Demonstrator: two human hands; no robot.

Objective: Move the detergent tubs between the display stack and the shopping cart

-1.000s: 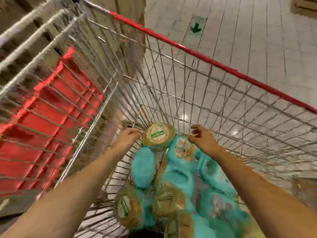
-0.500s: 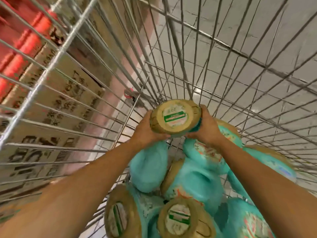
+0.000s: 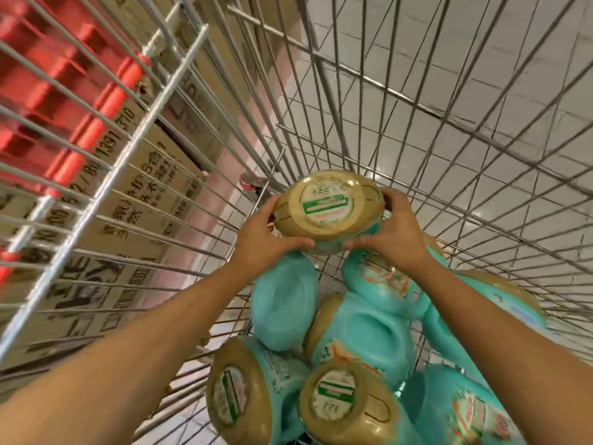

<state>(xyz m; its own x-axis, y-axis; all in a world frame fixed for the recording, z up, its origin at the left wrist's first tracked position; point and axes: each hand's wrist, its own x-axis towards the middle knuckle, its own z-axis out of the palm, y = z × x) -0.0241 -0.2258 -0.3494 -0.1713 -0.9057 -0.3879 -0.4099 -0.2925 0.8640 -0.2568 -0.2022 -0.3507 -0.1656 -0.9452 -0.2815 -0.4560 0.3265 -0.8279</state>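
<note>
A person's left hand [image 3: 260,242] and right hand [image 3: 398,236] clasped a teal plastic detergent tub [image 3: 327,211] with a round gold lid and green-banded label inside a silver wire shopping cart [image 3: 417,102], near the picture's centre, slightly toward 12 o'clock. The left hand curled round the lid end at the tub's 8 o'clock and the right at its 4 o'clock, thumbs on the near rim. Whether it rested on the pile beneath could not be told. Matching teal heaped tubs [image 3: 362,335] lay jumbled toward 6 o'clock. Brown printed cardboard cartons [image 3: 134,200] stood beyond the cart's wall at 9 o'clock, and a red ribbed plastic structure [image 3: 48,75] at 10 o'clock. The tub looked stiff, smooth-sided and probably heavy. A two-handed hold on the body, under the lid's flange, seemed safer than trusting the lid alone.
</note>
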